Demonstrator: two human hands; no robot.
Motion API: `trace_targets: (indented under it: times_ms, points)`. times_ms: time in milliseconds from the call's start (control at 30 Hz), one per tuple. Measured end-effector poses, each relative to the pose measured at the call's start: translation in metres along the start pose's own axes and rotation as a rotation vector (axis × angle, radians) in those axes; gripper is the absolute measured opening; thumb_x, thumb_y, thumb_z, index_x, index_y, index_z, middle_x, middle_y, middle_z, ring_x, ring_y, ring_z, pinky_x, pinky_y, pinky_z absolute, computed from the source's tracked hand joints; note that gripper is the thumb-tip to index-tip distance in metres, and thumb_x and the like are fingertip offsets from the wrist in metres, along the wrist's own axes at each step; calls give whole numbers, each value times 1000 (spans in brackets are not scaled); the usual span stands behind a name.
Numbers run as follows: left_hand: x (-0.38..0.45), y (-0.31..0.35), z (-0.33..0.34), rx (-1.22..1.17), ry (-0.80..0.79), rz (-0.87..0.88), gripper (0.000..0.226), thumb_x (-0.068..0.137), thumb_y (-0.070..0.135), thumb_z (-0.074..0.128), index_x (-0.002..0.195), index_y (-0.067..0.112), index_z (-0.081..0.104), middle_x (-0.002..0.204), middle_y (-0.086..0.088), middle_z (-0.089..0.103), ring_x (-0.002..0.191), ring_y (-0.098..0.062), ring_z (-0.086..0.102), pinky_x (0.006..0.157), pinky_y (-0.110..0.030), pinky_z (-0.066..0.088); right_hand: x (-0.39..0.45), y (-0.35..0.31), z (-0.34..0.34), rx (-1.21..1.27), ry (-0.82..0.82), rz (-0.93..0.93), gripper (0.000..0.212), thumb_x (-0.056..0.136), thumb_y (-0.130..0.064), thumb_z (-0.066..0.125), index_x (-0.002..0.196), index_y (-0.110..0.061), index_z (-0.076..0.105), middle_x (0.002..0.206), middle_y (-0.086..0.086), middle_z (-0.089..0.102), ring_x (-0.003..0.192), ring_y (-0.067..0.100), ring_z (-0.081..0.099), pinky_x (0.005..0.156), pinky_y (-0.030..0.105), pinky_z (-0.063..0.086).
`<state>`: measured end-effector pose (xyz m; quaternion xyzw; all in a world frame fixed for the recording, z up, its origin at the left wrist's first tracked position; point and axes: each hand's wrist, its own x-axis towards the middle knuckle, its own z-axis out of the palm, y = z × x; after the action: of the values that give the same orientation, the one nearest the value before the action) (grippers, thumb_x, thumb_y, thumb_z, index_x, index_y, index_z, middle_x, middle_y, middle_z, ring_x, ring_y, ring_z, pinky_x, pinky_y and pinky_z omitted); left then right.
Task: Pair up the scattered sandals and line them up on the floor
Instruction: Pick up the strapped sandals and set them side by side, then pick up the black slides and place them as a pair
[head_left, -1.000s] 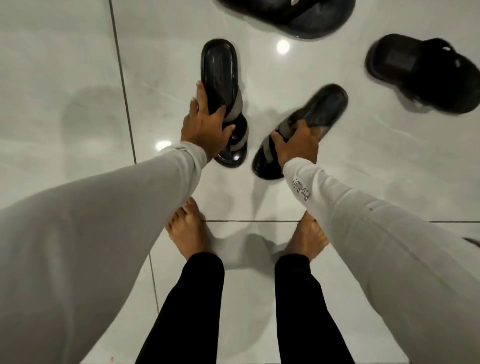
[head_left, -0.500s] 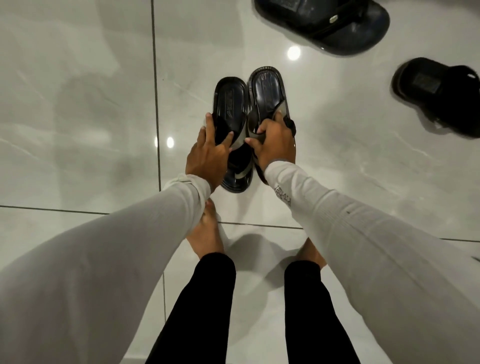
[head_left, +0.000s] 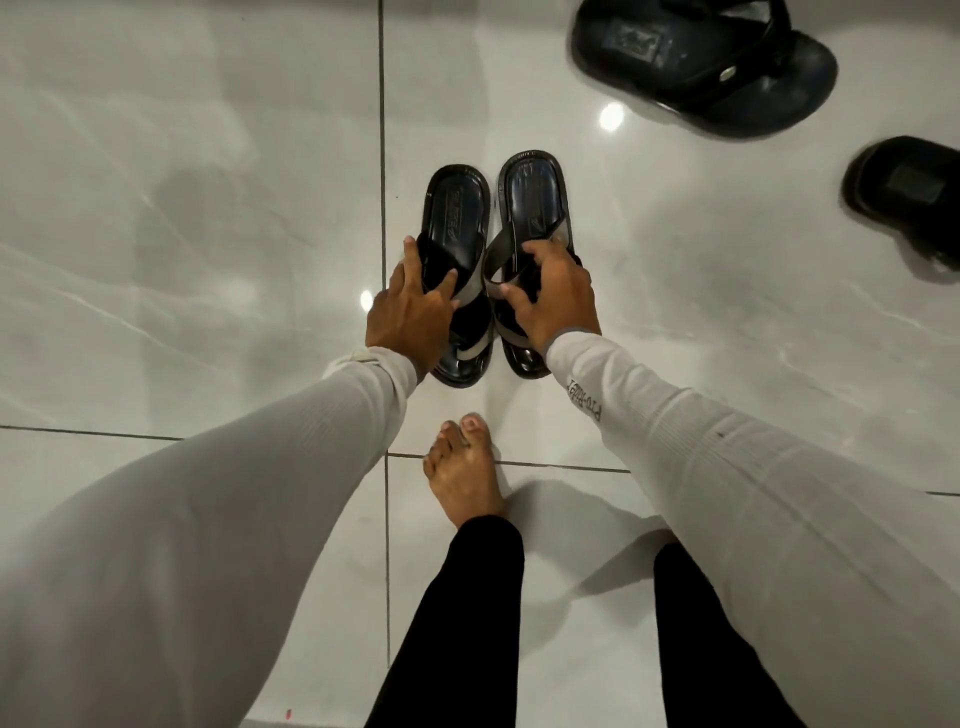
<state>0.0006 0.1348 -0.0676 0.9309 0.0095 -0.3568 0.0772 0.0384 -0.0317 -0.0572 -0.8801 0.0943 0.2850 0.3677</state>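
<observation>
The person bends over a glossy pale grey tiled floor (head_left: 208, 234), both arms in long white ribbed sleeves reaching down. Two glossy black sandals with grey cross straps sit side by side, heels pointing away from the person and toes toward the bare foot (head_left: 462, 478) planted just behind them. The left hand (head_left: 410, 312) lies over the left strapped sandal (head_left: 460, 208), fingers spread across its grey strap and thumb hooked on the outer edge, gripping the strap area. The right hand (head_left: 553, 299) closes on the right strapped sandal (head_left: 532, 192), its thumb tucked under the raised grey strap and the fingers curled over the top of it. The two sandals are nearly touching along their inner edges, with the right one set a little farther forward than the left; I cannot tell whether their soles rest fully on the tiles. A dark grout line runs just to the left of the pair. Well apart, toward the upper right, lies a large dark flip-flop with a thong strap (head_left: 701, 67), and near the right edge a black slide sandal (head_left: 909, 202) is partly cut off by the view. Black trouser legs show below.
</observation>
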Motion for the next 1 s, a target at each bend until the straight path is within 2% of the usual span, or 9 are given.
trace_targets:
  times_ms: [133, 233, 333, 400, 533, 600, 733, 867, 1000]
  points:
    - [1, 7, -7, -12, 74, -14, 57, 106, 37, 43, 158, 19, 30, 165, -32, 11, 151, -46, 26, 115, -58, 39, -1, 20, -29, -152, -32, -16, 41, 90, -25, 65, 127, -13, 52, 135, 11, 55, 118, 36, 56, 95, 42, 48]
    - [2, 18, -17, 11, 137, 1, 61, 105, 42, 40, 159, 16, 27, 164, -33, 16, 150, -46, 27, 116, -59, 37, 1, 46, -60, -270, -35, 50, 56, 92, -30, 60, 142, -14, 41, 153, 14, 38, 136, 38, 43, 108, 47, 38]
    - [7, 43, -29, 10, 153, 3, 63, 105, 42, 41, 159, 14, 27, 165, -32, 18, 149, -47, 30, 115, -60, 38, 0, 76, -102, -373, 21, 125, 63, 91, -32, 62, 146, -17, 36, 154, 16, 35, 131, 42, 46, 105, 49, 41]
    - [16, 70, -38, -15, 126, -12, 64, 105, 43, 41, 159, 13, 28, 166, -30, 18, 149, -47, 29, 115, -61, 35, 5, 99, -135, -440, 46, 162, 67, 88, -32, 64, 146, -18, 34, 152, 17, 36, 129, 42, 48, 102, 51, 43]
    - [61, 139, -59, -95, 95, -5, 65, 103, 43, 45, 157, 10, 29, 167, -25, 19, 148, -46, 30, 114, -59, 34, 28, 150, -208, -567, 77, 249, 75, 85, -25, 66, 150, -17, 30, 160, 22, 23, 144, 41, 31, 112, 52, 33]
    - [98, 181, -72, -132, 75, 14, 67, 103, 41, 46, 158, 11, 25, 168, -22, 16, 148, -44, 29, 115, -58, 34, 42, 179, -246, -626, 133, 262, 77, 80, -19, 70, 147, -14, 33, 157, 24, 26, 142, 43, 32, 109, 55, 36]
    - [182, 257, -98, -287, 156, 19, 73, 99, 40, 52, 158, 8, 23, 163, -22, 25, 144, -45, 36, 115, -56, 38, 69, 238, -302, -674, 182, 301, 73, 78, -13, 70, 143, -13, 38, 155, 27, 28, 140, 46, 32, 107, 59, 35]
    - [230, 319, -108, -340, 118, -20, 91, 98, 43, 55, 160, -2, 5, 164, -23, 26, 152, -38, 28, 126, -45, 24, 76, 289, -327, -698, 120, 353, 67, 80, -18, 70, 141, -19, 41, 161, 24, 19, 145, 45, 24, 112, 61, 29]
    - [210, 332, -82, -211, 128, 77, 90, 96, 36, 55, 162, 9, 1, 168, -12, 24, 154, -31, 25, 124, -64, 10, 58, 313, -318, -670, 104, 340, 67, 77, 0, 67, 138, -12, 44, 162, 24, 15, 141, 47, 26, 103, 58, 41]
